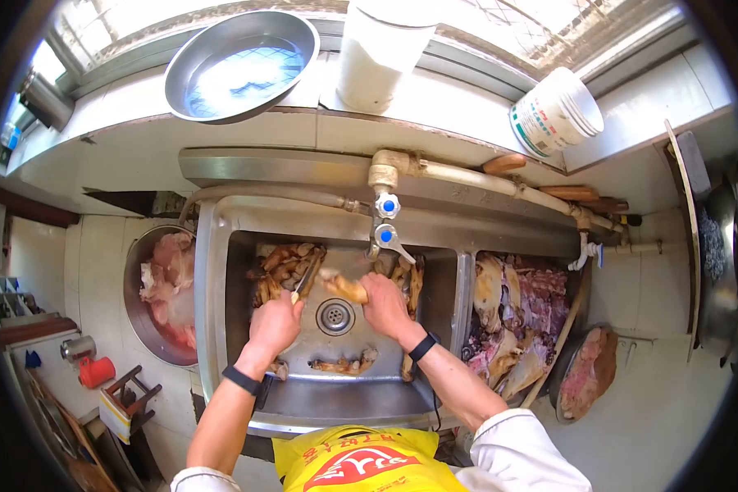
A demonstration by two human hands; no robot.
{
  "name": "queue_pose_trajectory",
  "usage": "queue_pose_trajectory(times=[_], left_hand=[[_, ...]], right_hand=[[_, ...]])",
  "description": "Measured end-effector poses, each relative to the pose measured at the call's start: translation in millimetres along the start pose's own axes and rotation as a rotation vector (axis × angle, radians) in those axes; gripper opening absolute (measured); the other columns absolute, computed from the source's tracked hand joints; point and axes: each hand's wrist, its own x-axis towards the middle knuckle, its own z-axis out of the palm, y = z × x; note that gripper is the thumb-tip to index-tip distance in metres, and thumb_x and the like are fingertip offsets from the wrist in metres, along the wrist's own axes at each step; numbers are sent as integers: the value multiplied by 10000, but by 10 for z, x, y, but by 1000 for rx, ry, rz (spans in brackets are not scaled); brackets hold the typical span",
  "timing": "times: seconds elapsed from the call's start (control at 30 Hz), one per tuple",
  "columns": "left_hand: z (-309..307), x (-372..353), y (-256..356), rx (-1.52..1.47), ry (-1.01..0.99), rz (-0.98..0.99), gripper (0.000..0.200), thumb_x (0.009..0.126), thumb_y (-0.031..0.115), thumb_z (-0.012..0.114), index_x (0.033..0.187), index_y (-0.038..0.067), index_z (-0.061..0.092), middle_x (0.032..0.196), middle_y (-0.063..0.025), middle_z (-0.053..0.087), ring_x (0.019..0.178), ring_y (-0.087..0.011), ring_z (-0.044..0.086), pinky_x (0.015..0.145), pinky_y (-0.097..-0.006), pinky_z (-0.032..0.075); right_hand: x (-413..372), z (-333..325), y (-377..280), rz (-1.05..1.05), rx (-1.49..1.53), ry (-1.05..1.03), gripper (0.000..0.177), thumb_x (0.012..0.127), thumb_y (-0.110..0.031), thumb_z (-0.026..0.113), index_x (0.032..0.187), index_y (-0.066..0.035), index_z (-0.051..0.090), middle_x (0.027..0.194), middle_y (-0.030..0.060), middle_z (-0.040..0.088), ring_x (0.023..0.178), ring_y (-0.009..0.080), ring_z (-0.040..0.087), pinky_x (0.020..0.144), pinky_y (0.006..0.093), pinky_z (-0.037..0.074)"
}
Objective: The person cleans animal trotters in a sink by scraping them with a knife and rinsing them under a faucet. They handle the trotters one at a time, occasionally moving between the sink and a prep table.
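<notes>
My left hand is closed on the pale handle of a knife, whose blade points up and away over the left sink basin. In my right hand is a yellowish-brown animal foot, gripped at one end, its far end blurred close to the blade. Below them is the round drain of the steel sink. More animal feet are heaped in the basin's back left corner, and others line its right wall. One bony piece lies near the front wall.
Large cuts of meat fill the right basin. A tub of pale raw meat stands left, a bowl with a meat chunk right. Taps rise behind the sink. On the ledge are a water basin and white buckets.
</notes>
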Motion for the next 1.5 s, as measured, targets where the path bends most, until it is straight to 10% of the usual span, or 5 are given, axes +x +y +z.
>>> queue_pose_trajectory(times=[0.2, 0.47, 0.93, 1.5], left_hand=[[287, -376, -210, -443, 7, -117, 289, 1017, 273, 594, 1033, -12, 637, 822, -285, 700, 783, -489, 686, 694, -551, 538], [718, -584, -24, -651, -41, -87, 329, 1028, 306, 605, 993, -20, 625, 782, -253, 671, 794, -489, 663, 685, -507, 514], [430, -779, 459, -906, -225, -185, 341, 1079, 302, 516, 927, 4, 585, 616, -57, 586, 452, -167, 568, 436, -351, 459], [488, -709, 444, -1038, -339, -281, 373, 1088, 328, 492, 903, 11, 562, 629, -41, 571, 428, -143, 540, 382, -327, 436]], right_hand=[[-54, 19, 221, 194, 138, 95, 296, 814, -38, 709, 1095, -23, 620, 998, 189, 642, 920, 455, 623, 813, 500, 530], [-236, 2, 220, 790, 1389, -163, 289, 1096, -315, 537, 1122, -29, 573, 781, 11, 595, 629, 104, 582, 605, 263, 515], [-295, -79, -201, 873, 1504, -190, 465, 1114, -473, 423, 1123, -20, 531, 723, 7, 533, 534, 84, 468, 498, 263, 440], [-288, -3, -216, 910, 1436, -152, 494, 1106, -496, 432, 1121, -13, 533, 717, 12, 533, 537, 91, 484, 506, 261, 449]])
